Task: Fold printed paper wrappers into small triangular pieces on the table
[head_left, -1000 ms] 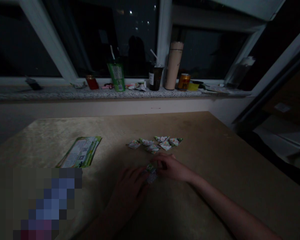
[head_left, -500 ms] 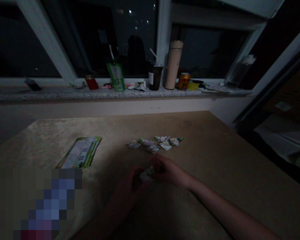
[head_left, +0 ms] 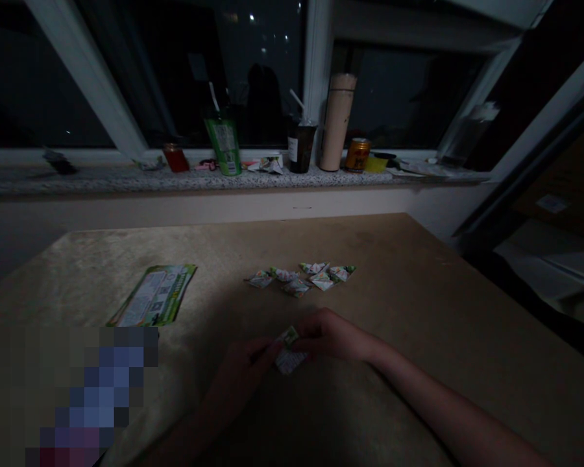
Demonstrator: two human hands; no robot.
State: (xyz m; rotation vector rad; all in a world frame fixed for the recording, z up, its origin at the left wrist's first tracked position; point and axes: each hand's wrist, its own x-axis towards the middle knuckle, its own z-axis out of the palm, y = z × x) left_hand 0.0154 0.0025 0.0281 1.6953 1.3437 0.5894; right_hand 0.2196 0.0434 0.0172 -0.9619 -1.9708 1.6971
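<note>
Both my hands hold one small folded paper piece (head_left: 288, 352), white with green print, just above the tan table (head_left: 418, 292). My left hand (head_left: 241, 376) pinches its left side and my right hand (head_left: 333, 336) pinches its upper right corner. Beyond my hands lies a loose row of several small folded paper triangles (head_left: 302, 279) with the same print. A green and white printed sheet (head_left: 153, 303) lies flat at the left of the table.
A stone window sill (head_left: 126, 181) runs behind the table. On it stand a green cup with a straw (head_left: 222, 144), a dark cup (head_left: 300, 146), a tall beige flask (head_left: 337, 122), a gold can (head_left: 357, 154) and a red jar (head_left: 175, 157). The room is dim.
My hands lifted the paper piece off the table and drew it slightly toward me. The piece has turned between my fingers. The row of triangles has not moved.
</note>
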